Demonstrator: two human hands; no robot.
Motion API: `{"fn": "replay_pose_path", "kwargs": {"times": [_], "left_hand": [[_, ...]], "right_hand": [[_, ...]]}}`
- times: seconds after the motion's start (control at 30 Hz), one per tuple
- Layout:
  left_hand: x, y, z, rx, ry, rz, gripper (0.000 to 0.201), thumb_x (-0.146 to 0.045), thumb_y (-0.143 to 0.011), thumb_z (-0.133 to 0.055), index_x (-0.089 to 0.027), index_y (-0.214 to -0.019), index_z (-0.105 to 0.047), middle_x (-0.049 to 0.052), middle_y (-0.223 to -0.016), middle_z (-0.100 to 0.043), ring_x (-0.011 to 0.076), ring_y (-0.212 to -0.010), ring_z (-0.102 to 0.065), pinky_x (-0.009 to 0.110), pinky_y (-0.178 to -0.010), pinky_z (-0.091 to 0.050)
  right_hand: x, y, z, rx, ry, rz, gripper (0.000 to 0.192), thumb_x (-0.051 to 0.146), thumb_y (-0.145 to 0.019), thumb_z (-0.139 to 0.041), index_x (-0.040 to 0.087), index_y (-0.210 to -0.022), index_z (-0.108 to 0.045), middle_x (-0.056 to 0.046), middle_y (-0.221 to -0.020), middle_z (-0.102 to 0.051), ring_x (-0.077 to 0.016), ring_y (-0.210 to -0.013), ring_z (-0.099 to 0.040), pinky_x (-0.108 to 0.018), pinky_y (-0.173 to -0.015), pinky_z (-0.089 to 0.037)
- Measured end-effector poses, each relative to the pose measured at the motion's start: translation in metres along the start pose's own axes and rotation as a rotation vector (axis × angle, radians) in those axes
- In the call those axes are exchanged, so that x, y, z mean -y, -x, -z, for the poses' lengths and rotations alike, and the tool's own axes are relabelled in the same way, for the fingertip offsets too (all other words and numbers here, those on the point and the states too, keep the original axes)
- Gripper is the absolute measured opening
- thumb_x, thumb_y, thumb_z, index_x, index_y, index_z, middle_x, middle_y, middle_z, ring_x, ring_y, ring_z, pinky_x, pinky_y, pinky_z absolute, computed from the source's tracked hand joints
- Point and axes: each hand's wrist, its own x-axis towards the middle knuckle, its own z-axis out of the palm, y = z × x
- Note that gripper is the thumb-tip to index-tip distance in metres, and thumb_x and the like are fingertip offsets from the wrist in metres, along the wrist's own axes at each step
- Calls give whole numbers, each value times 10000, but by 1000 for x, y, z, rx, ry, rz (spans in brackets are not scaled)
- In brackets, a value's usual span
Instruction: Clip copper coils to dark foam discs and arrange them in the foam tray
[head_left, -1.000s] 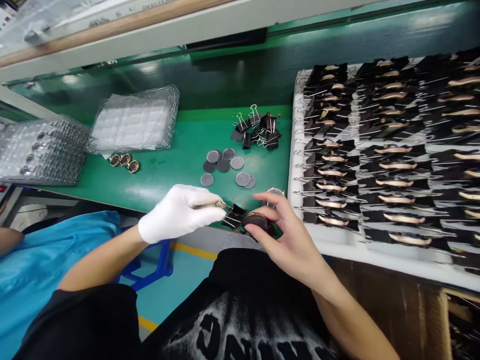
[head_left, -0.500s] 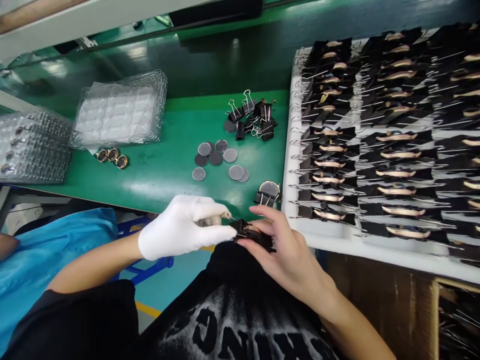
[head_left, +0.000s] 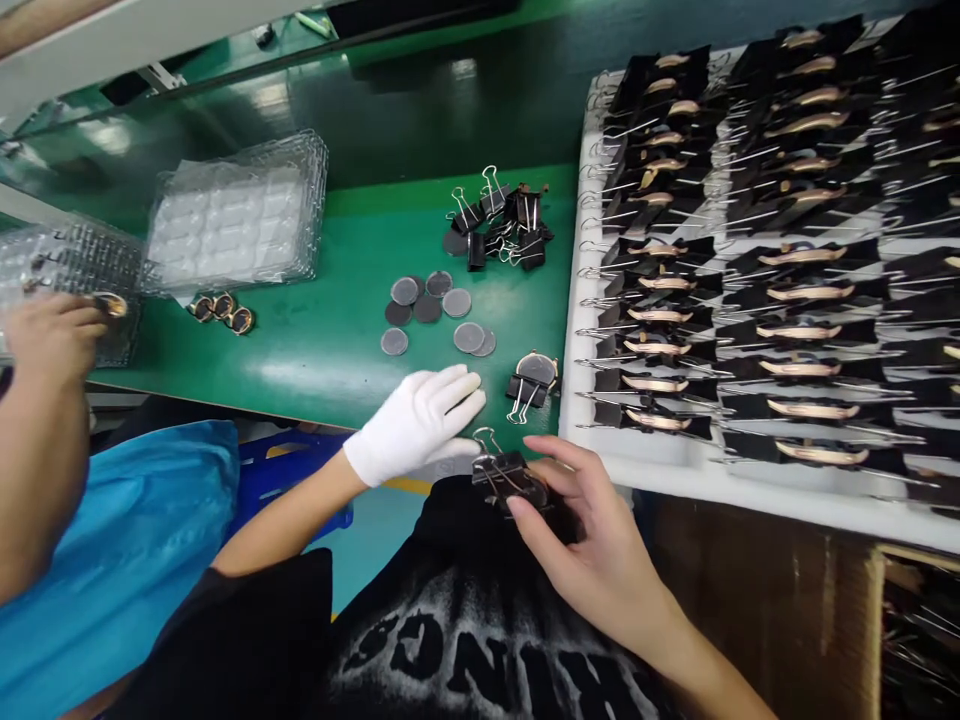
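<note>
In the head view, your bare right hand grips a clipped watch case below the green table's near edge. Your gloved left hand lies open-fingered, holding nothing, just beside it. Another clipped case rests near the white tray; a co-worker's hand touches the blister trays.

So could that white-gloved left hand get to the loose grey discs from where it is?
Probably yes. The left hand lies open on the green bench, and the grey discs sit just beyond its fingertips with nothing between them.
</note>
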Motion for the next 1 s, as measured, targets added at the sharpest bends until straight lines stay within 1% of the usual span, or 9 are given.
{"fn": "replay_pose_path", "kwargs": {"times": [0.1, 0.2, 0.33, 0.4, 0.53, 0.57, 0.7, 0.83, 1.0], "left_hand": [[5, 52, -5, 76, 28, -16, 488, -532, -1027, -496, -171, -1311, -661, 187, -1366, -685, 347, -1329, -611, 469, -937, -546], [11, 123, 2, 86, 36, 182, 395, -430, -1048, -438, -220, -1207, -733, 136, -1238, -760, 321, -1205, -697, 466, -929, -556], [-8, 173, 16, 436, 79, 547, 389, -408, -1033, -468, -207, -1238, -730, 132, -1083, -803, 282, -938, -780, 424, -866, -588], [-24, 165, 25, 423, 62, 686, 401, -431, -1013, -505, -183, -1235, -729, 142, -1020, -807, 297, -884, -782, 436, -852, -591], [-51, 107, 43, -75, 439, 719, 481, -335, -1006, -467, -201, -1455, -575, 94, -1200, -778, 216, -1037, -751, 364, -957, -579], [-55, 90, 46, -121, 559, 656, 525, -329, -978, -488, -202, -1485, -546, 84, -1213, -772, 199, -998, -748, 336, -909, -591], [-73, 28, 48, -91, 792, 563, 313, -293, -884, -616, -211, -1165, -727, 4, -954, -790, 136, -762, -698, 247, -735, -560], [-93, -7, 37, -190, 911, 556, 157, -293, -878, -612, -183, -795, -689, -28, -667, -683, 105, -587, -601, 212, -578, -485], [-103, -29, 34, -229, 838, 308, 278, -353, -926, -609, -174, -1112, -713, 25, -867, -727, 142, -735, -665, 254, -683, -536]], "right_hand": [[1, 0, 1, -50, -38, -14, 499, 234, -1005, -610, 285, -1460, -414, -49, -1090, -739, -181, -946, -712, -342, -887, -587], [0, -5, 1, -82, -64, -28, 483, 230, -1000, -608, 288, -1442, -424, -33, -1036, -734, -178, -904, -698, -347, -867, -575], [-1, -10, -6, -62, -109, -11, 456, 231, -997, -608, 287, -1417, -439, -27, -1036, -739, -175, -918, -704, -352, -915, -565], [0, -11, -11, -10, -120, -4, 448, 239, -1001, -600, 284, -1417, -438, -25, -1030, -740, -172, -917, -710, -340, -904, -569], [5, -8, -13, 127, -57, 35, 440, 247, -1003, -588, 269, -1419, -448, -11, -965, -739, -181, -903, -725, -330, -854, -586], [6, -6, -13, 154, -33, 53, 447, 243, -1001, -588, 267, -1424, -448, -5, -946, -742, -183, -893, -730, -335, -853, -591], [10, 5, -8, 174, 67, 90, 458, 239, -996, -588, 257, -1433, -455, -4, -936, -766, -192, -886, -761, -332, -817, -620], [6, 25, 1, 45, 123, 91, 436, 220, -989, -603, 261, -1405, -477, -8, -953, -784, -195, -913, -785, -295, -764, -635], [2, 48, 27, -218, 419, 269, 503, 170, -996, -606, 247, -1463, -434, -65, -1113, -791, -207, -948, -786, -343, -823, -634]]}}
